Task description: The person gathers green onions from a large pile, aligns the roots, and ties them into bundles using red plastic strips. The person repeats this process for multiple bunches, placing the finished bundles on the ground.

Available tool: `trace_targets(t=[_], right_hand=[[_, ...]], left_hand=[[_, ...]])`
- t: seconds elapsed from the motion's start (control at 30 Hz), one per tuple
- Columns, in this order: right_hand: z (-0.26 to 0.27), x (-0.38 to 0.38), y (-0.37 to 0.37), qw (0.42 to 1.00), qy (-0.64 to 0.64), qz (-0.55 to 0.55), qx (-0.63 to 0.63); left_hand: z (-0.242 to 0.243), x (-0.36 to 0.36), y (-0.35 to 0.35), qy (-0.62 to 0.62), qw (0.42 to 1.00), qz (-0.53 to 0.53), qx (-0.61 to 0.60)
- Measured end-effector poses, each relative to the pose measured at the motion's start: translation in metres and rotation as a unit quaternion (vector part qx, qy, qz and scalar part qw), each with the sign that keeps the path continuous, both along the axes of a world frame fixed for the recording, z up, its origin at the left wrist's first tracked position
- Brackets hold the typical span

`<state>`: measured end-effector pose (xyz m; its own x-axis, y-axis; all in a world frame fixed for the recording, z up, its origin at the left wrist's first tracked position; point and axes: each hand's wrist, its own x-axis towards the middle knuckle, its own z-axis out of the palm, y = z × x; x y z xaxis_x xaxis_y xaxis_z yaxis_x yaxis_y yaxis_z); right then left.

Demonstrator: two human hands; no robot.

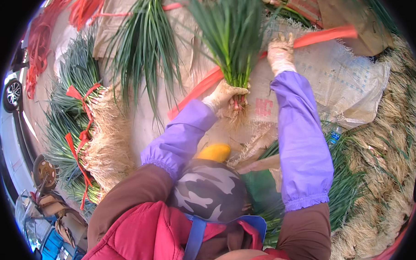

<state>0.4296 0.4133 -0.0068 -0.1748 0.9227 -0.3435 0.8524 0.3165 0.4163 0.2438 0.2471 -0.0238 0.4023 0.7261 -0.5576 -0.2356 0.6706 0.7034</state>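
Observation:
My left hand (224, 95), in a pale glove, grips a bunch of spring onions (234, 57) near its base. Green leaves fan out away from me, slightly blurred. Reddish bulbs and stringy roots (235, 117) stick out below my fingers. A red plastic strip (198, 90) runs slantwise behind the bunch. Over its right part is my right hand (281, 51), gloved too, fingers pointing away from me; whether they pinch the strip cannot be made out. Under both hands lies woven sacking (343, 70) bearing print.
Spring onion bundles (106, 133) tied with red strips are stacked at left. Loose leaves (146, 46) hang ahead. Red strips (40, 43) lie far left. Many roots (383, 141) are heaped at right near a plastic bottle (334, 136). A yellow object (214, 152) sits before my knee. A car (14, 136) stands left.

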Motion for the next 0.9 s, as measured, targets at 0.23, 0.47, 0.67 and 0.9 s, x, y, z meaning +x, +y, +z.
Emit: trace_targets(t=[0.23, 0.47, 0.67, 0.9], right_hand=[[0.044, 0.108, -0.092, 0.996, 0.042, -0.069, 0.022], [0.024, 0.180, -0.154, 0.958, 0.089, -0.273, 0.019], [0.020, 0.176, -0.183, 0.979, 0.094, -0.169, -0.055], [0.002, 0.162, -0.171, 0.991, 0.069, -0.116, 0.019]], left_hand=[[0.010, 0.062, -0.008, -0.099, 0.983, -0.150, -0.034], [-0.015, 0.107, -0.025, -0.200, 0.970, -0.099, -0.098], [-0.024, 0.104, -0.028, -0.189, 0.969, -0.120, -0.107], [0.013, 0.044, -0.024, 0.315, 0.899, -0.251, 0.171]])
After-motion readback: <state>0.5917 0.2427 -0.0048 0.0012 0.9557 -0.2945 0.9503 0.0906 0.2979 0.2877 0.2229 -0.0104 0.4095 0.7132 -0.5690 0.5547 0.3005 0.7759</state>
